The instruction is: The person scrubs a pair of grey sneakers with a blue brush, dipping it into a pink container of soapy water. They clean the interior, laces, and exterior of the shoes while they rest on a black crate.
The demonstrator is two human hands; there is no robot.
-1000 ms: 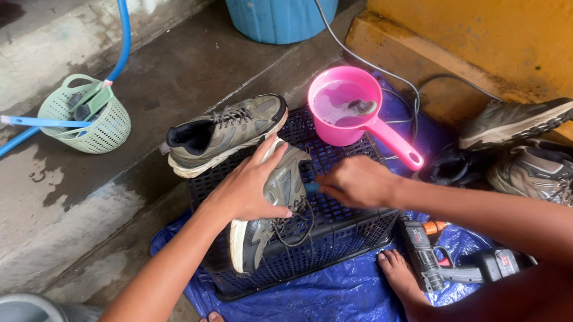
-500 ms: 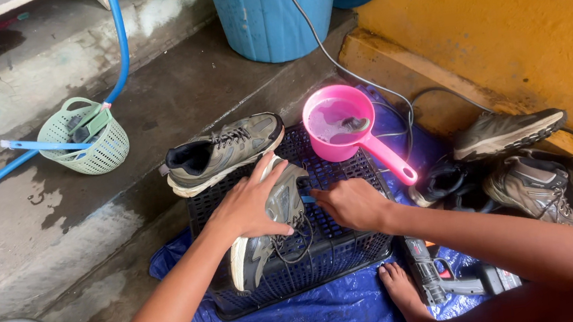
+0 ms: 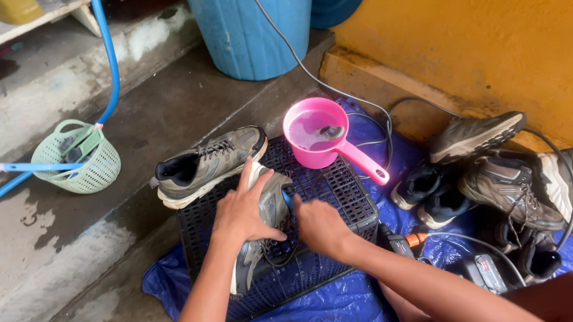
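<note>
We are pressing our left hand (image 3: 240,214) flat, fingers spread, on a grey shoe (image 3: 265,238) lying mid-crate on the black crate (image 3: 337,190). Our right hand (image 3: 318,224) is curling closed beside it, touching the shoe, with something blue at the fingertips; we cannot tell what it is gripping. A second grey shoe (image 3: 208,165) is sitting on the crate's far left corner, a pink scoop (image 3: 326,136) at its far right corner. More shoes (image 3: 515,180) are crowding the blue tarp (image 3: 320,317) to the right, and a green basket (image 3: 78,156) is standing well apart.
</note>
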